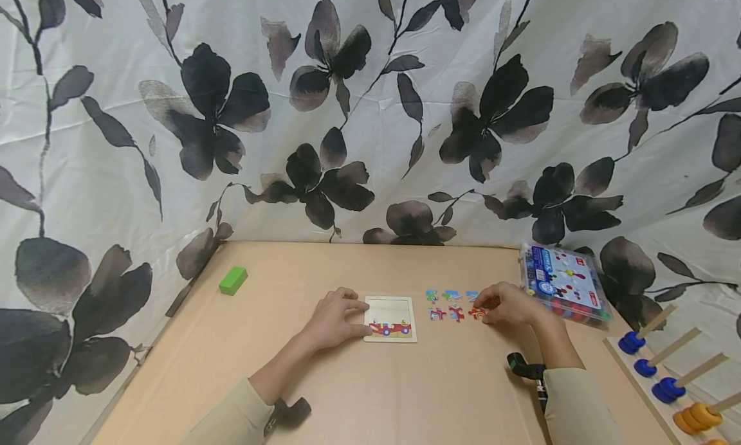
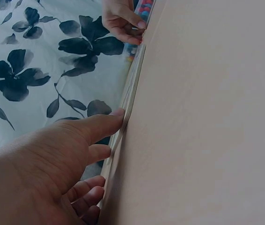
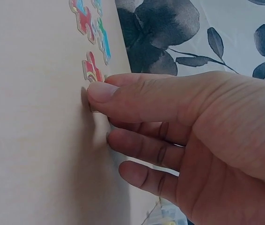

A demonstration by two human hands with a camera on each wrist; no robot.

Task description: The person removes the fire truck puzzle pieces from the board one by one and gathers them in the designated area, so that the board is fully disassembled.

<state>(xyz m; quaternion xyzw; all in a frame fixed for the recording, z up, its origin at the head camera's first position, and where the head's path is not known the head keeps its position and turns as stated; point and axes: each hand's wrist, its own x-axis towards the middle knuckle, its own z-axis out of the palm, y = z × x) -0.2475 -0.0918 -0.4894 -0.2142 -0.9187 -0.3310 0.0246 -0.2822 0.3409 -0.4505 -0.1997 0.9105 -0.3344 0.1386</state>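
A square puzzle board (image 1: pixel 390 308) with a pale frame lies on the table. Along its bottom run assembled pieces (image 1: pixel 390 329) showing a red vehicle. My left hand (image 1: pixel 334 317) rests at the board's left side, thumb and fingertips touching the edge with the fingers fairly straight. At the right end of the loose pieces, my right hand (image 1: pixel 514 305) pinches a red puzzle piece (image 1: pixel 477 313) between thumb and index finger; the fingertips partly cover it. Other loose pieces, some blue (image 1: pixel 451 295) and some red (image 1: pixel 456 314), lie in two rows between board and right hand.
A clear plastic box (image 1: pixel 564 283) with a printed lid stands at the back right. Nearer on the right is a wooden peg stand with blue rings (image 1: pixel 645 368) and orange rings (image 1: pixel 697 418). A green block (image 1: pixel 233 281) lies at the far left. Floral cloth (image 1: pixel 405 110) hangs behind.
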